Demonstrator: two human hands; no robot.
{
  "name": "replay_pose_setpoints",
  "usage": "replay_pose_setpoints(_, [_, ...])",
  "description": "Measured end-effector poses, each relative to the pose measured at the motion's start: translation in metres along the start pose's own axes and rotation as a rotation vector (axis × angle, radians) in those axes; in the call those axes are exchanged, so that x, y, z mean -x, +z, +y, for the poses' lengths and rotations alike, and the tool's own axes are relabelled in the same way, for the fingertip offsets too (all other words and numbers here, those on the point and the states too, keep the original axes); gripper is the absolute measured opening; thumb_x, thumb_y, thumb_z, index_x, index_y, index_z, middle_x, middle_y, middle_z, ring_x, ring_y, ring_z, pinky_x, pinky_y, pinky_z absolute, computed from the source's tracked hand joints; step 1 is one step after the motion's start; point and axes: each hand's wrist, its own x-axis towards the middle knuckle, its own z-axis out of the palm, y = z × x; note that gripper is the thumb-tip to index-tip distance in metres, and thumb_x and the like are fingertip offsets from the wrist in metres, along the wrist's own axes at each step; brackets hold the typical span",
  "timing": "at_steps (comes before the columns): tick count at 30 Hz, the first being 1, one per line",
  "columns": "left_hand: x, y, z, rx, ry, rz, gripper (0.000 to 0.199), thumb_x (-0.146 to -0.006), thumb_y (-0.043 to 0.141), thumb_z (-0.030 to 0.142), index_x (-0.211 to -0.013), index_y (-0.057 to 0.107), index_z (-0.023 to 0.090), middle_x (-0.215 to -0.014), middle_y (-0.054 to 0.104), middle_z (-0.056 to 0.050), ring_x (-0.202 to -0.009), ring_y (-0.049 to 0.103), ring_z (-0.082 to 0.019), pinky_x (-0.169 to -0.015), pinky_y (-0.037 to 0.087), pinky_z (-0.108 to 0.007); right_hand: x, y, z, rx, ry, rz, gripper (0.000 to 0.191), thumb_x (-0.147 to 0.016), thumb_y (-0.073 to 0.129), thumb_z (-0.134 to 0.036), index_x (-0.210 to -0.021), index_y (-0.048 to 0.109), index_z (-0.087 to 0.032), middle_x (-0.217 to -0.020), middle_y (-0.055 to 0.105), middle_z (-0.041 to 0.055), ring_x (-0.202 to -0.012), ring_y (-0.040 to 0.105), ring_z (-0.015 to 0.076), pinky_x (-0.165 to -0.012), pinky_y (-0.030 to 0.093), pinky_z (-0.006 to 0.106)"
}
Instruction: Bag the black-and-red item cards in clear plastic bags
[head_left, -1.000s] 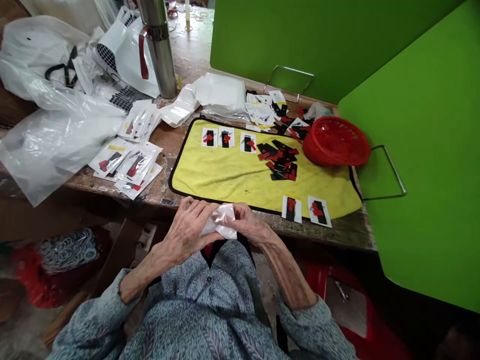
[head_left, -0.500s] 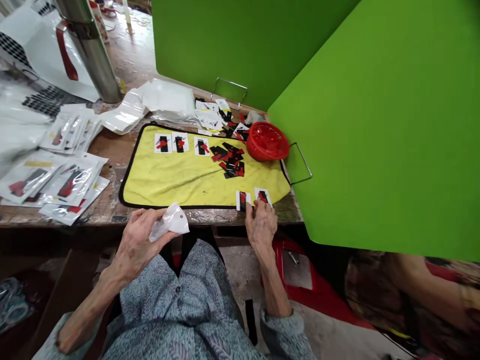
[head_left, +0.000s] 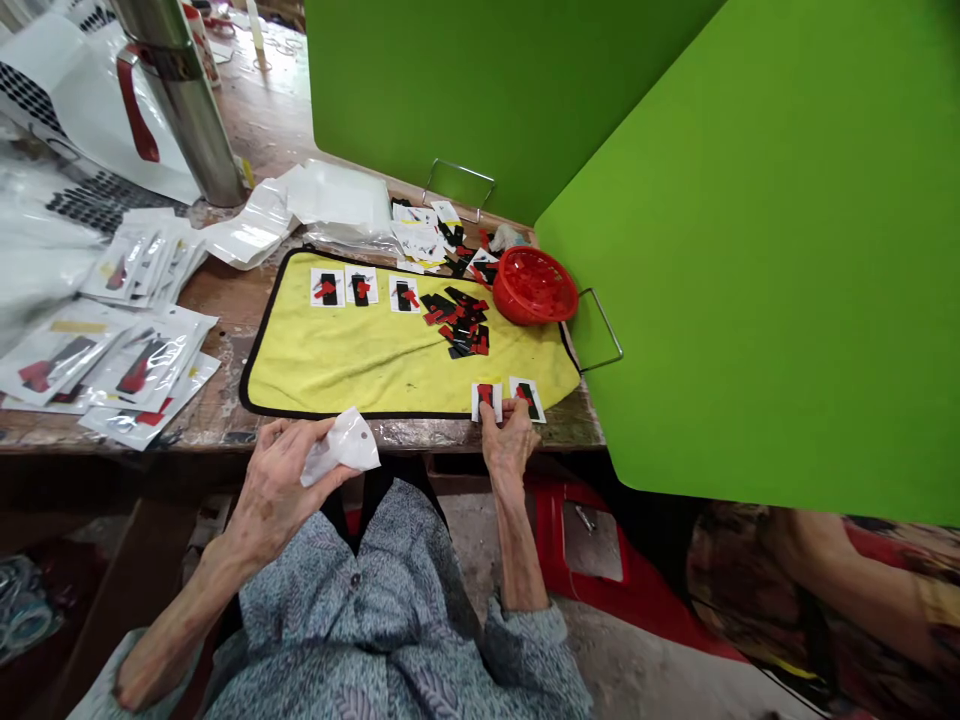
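Note:
My left hand (head_left: 281, 480) is closed on a small white plastic bag (head_left: 343, 445), which it holds up in front of the table's edge. The bag has a hole near its corner and its mouth side looks bulged. My right hand (head_left: 508, 440) is at the front edge of the yellow cloth (head_left: 337, 365), thumb and fingers pinching a white card (head_left: 477, 402) with a red and black piece on it. Beside it lies a second card (head_left: 537, 402) with red and black pieces, partly behind my fingers. Further back, three similar cards (head_left: 361, 285) lie in a row.
Loose black and red pieces (head_left: 466, 325) lie by a red basket (head_left: 534, 290). Filled bags (head_left: 142, 365) are piled at left, near a steel flask (head_left: 196, 120). Green panels (head_left: 750, 260) stand behind and at right. Another person's arm (head_left: 847, 570) shows at lower right.
My right hand has shifted left from the right card to the left one, where its red piece now covers more of the black. My left hand stays with the bag.

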Motion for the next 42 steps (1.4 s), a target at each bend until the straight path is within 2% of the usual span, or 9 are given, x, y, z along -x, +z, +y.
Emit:
replay_pose_setpoints(7, [-0.003,0.002,0.004,0.023,-0.02,-0.002,0.029,-0.088,0.062,0.04,-0.109,0.056,0.02,-0.092,0.071,-0.004,-0.081,0.064,-0.021,-0.083,0.041,-0.037,0.002,-0.005,0.001,-0.221,0.013,-0.102,0.032,-0.074,0.054,-0.05,-0.084,0.056,-0.02,-0.078,0.065,0.0051,-0.072,0.057,0.0221,-0.074,0.046,0.036])
replay_pose_setpoints(11, [-0.005,0.004,0.005,0.038,-0.052,-0.004,0.03,-0.086,0.065,0.041,-0.107,0.058,0.021,-0.09,0.071,-0.004,-0.081,0.064,-0.021,-0.083,0.042,-0.037,0.001,-0.01,0.002,-0.505,0.06,-0.221,0.035,-0.069,0.063,-0.048,-0.088,0.06,-0.019,-0.081,0.065,0.0029,-0.071,0.057,0.0188,-0.069,0.046,0.031])
replay_pose_setpoints(13, [-0.006,0.006,0.005,0.047,-0.063,0.001,0.031,-0.085,0.065,0.042,-0.107,0.058,0.021,-0.089,0.071,-0.003,-0.081,0.064,-0.021,-0.084,0.042,-0.037,0.0,-0.009,0.003,-0.535,0.069,-0.239,0.033,-0.067,0.066,-0.046,-0.085,0.061,-0.019,-0.077,0.063,0.0014,-0.068,0.055,0.0177,-0.067,0.044,0.03])
replay_pose_setpoints(19, [-0.005,0.008,0.004,0.046,-0.072,0.013,0.032,-0.087,0.064,0.043,-0.107,0.058,0.019,-0.091,0.071,-0.005,-0.084,0.065,-0.022,-0.084,0.044,-0.037,-0.003,-0.008,0.003,-0.184,-0.04,-0.191,0.028,-0.074,0.059,-0.043,-0.084,0.061,-0.018,-0.07,0.057,0.0026,-0.065,0.048,0.02,-0.067,0.041,0.033])
replay_pose_setpoints(23, [-0.005,0.007,0.003,0.071,-0.095,0.007,0.034,-0.085,0.066,0.044,-0.108,0.059,0.02,-0.092,0.071,-0.005,-0.085,0.065,-0.023,-0.083,0.046,-0.038,0.006,-0.01,0.0,0.244,-0.199,0.0,0.041,-0.081,0.052,-0.037,-0.113,0.058,-0.013,-0.106,0.059,0.0177,-0.094,0.052,0.0314,-0.079,0.04,0.043])
replay_pose_setpoints(25, [-0.004,0.007,0.003,0.076,-0.103,0.005,0.034,-0.085,0.065,0.045,-0.109,0.059,0.02,-0.092,0.071,-0.005,-0.085,0.065,-0.023,-0.083,0.047,-0.038,0.009,-0.009,-0.001,0.368,-0.274,0.065,0.042,-0.085,0.049,-0.032,-0.123,0.055,-0.014,-0.115,0.054,0.0197,-0.102,0.049,0.0343,-0.082,0.038,0.046])
replay_pose_setpoints(30, [-0.002,0.008,0.0,0.067,-0.09,0.001,0.036,-0.085,0.065,0.045,-0.109,0.058,0.019,-0.096,0.071,-0.006,-0.086,0.065,-0.023,-0.082,0.047,-0.038,0.003,-0.004,0.003,0.372,-0.466,-0.055,0.023,-0.089,0.05,-0.028,-0.104,0.066,-0.02,-0.104,0.056,0.0127,-0.102,0.046,0.0306,-0.085,0.035,0.043])
replay_pose_setpoints(35, [-0.001,0.01,-0.002,0.065,-0.089,-0.005,0.036,-0.085,0.065,0.046,-0.109,0.057,0.02,-0.096,0.071,-0.006,-0.086,0.064,-0.023,-0.081,0.046,-0.038,-0.005,-0.001,0.005,0.373,-0.462,-0.111,0.015,-0.089,0.049,-0.027,-0.086,0.06,-0.018,-0.096,0.058,0.0113,-0.099,0.047,0.0291,-0.083,0.034,0.041])
replay_pose_setpoints(42, [-0.002,0.009,-0.001,0.061,-0.079,0.011,0.037,-0.086,0.063,0.048,-0.109,0.057,0.019,-0.094,0.07,-0.006,-0.086,0.064,-0.023,-0.081,0.046,-0.037,-0.001,-0.004,-0.004,0.518,-0.526,-0.066,0.015,-0.09,0.047,-0.023,-0.083,0.058,-0.016,-0.089,0.06,0.0112,-0.094,0.049,0.0291,-0.087,0.03,0.044])
